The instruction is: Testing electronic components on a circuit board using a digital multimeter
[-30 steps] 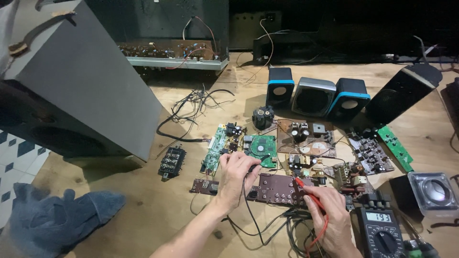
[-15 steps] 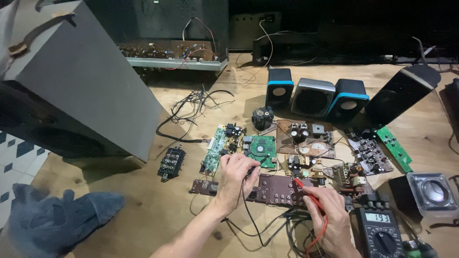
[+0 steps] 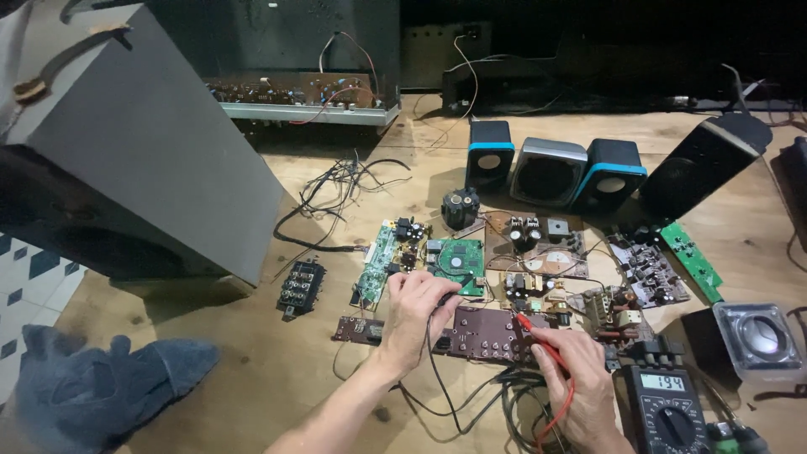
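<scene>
My left hand (image 3: 418, 313) pinches a black test probe, its tip down on the long brown circuit board (image 3: 479, 332) in front of me. A black lead runs from it under my wrist. My right hand (image 3: 576, 378) holds a red test probe (image 3: 533, 329) like a pen, with its point touching the same board's right end. A multimeter (image 3: 664, 408) with a lit display lies just right of my right hand. A green circuit board (image 3: 458, 262) sits right behind my left hand.
Several more circuit boards lie spread across the wooden table (image 3: 210, 370). Blue and black small speakers (image 3: 551, 172) stand at the back, a large grey speaker cabinet (image 3: 143, 160) at left. A black connector block (image 3: 301, 287), tangled wires (image 3: 340, 189) and a blue cloth (image 3: 92, 382) are nearby.
</scene>
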